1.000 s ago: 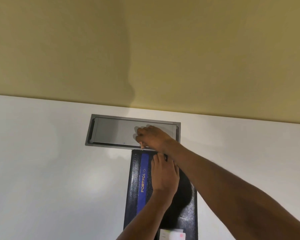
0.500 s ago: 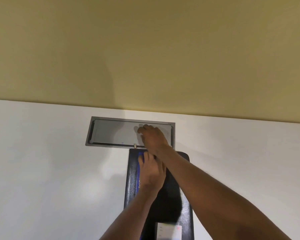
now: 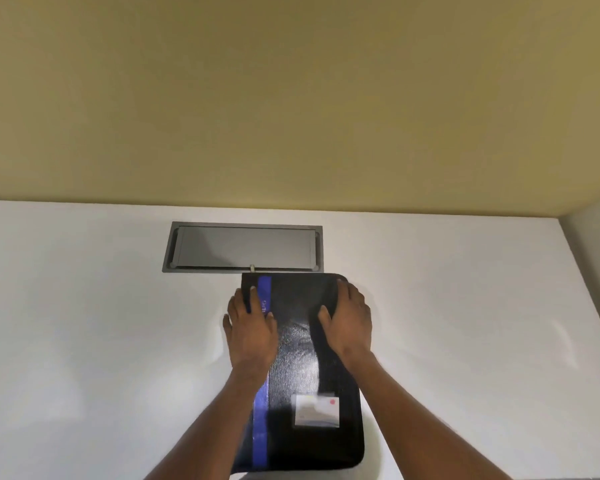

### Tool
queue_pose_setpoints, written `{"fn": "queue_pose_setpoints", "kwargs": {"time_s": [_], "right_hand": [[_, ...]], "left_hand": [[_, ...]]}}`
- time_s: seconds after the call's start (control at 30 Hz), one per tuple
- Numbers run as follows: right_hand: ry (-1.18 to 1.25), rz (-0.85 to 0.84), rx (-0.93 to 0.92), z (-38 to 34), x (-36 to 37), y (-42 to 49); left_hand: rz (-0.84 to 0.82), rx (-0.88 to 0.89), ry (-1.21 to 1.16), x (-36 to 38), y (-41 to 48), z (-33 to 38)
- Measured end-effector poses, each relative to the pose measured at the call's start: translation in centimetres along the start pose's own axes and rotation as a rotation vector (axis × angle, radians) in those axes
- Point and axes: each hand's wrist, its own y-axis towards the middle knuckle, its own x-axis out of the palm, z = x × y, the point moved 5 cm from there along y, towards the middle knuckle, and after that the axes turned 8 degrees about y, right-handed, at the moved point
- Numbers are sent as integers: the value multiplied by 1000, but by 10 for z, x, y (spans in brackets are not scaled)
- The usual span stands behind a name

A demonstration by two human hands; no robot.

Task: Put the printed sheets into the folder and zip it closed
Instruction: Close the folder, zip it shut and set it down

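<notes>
The folder (image 3: 302, 358) at lower centre looks like black grained leatherette with a soft sheen, crossed by a smooth blue stripe (image 3: 261, 424). A clear glossy plastic pocket (image 3: 316, 410) holds a white paper card. The table (image 3: 84, 341) is smooth, white and faintly glossy. Just above the folder, the grey hatch (image 3: 243, 247) looks like matt brushed metal.

White table (image 3: 84, 341), black folder (image 3: 302, 358) flat on it

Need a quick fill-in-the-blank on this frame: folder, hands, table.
1. The black folder has a vertical stripe coloured ____.
2. Both hands, left hand and right hand, lie ____ on the folder.
3. The zipper pull sticks out toward the grey ____ set in the table.

Missing: blue; flat; hatch
</notes>
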Motion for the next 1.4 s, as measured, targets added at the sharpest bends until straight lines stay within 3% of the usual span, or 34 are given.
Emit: {"fn": "queue_pose_setpoints", "kwargs": {"time_s": [0.37, 0.7, 1.03, 1.4], "right_hand": [[100, -51, 271, 63, 25, -97], [306, -71, 375, 73, 37, -100], [417, 55, 319, 18, 43, -89], [411, -41, 299, -71, 82, -29]], "left_hand": [[-156, -249, -185, 33, -75, -40], [-183, -485, -426, 40, -65, -51], [-38, -392, -450, -3, -26, -81], [-43, -435, -420, -22, 55, -156]]}}
